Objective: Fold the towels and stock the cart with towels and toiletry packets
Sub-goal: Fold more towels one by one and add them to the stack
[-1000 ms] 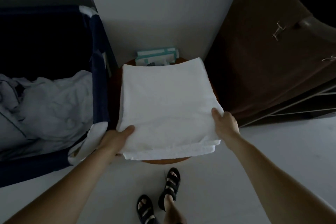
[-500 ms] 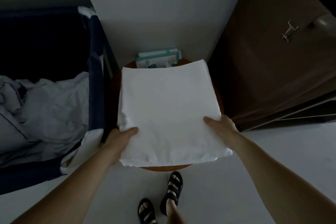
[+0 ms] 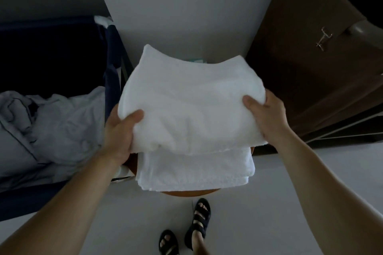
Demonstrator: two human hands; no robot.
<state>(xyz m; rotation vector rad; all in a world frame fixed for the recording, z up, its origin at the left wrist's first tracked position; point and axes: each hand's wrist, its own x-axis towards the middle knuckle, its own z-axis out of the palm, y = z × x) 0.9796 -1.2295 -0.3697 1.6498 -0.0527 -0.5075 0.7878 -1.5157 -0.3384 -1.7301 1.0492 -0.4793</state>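
Observation:
A folded white towel point(image 3: 190, 101) is lifted off the stack, sagging a little in the middle. My left hand point(image 3: 121, 130) grips its left edge, thumb on top. My right hand point(image 3: 266, 114) grips its right edge the same way. Below it another folded white towel point(image 3: 196, 170) lies on a round brown stool point(image 3: 186, 192). A sliver of the teal toiletry packets point(image 3: 195, 60) shows behind the lifted towel; the rest is hidden.
A dark blue fabric cart point(image 3: 113, 72) stands at the left with crumpled pale linen point(image 3: 51, 126) inside. A brown cabinet point(image 3: 310, 58) with metal handles fills the right. A white wall is behind the stool. My sandalled feet point(image 3: 186, 232) stand on the pale floor.
Both hands have closed on the top towel's sides and raised it off the stack, uncovering the towel underneath. The lifted towel now hides most of the toiletry packets.

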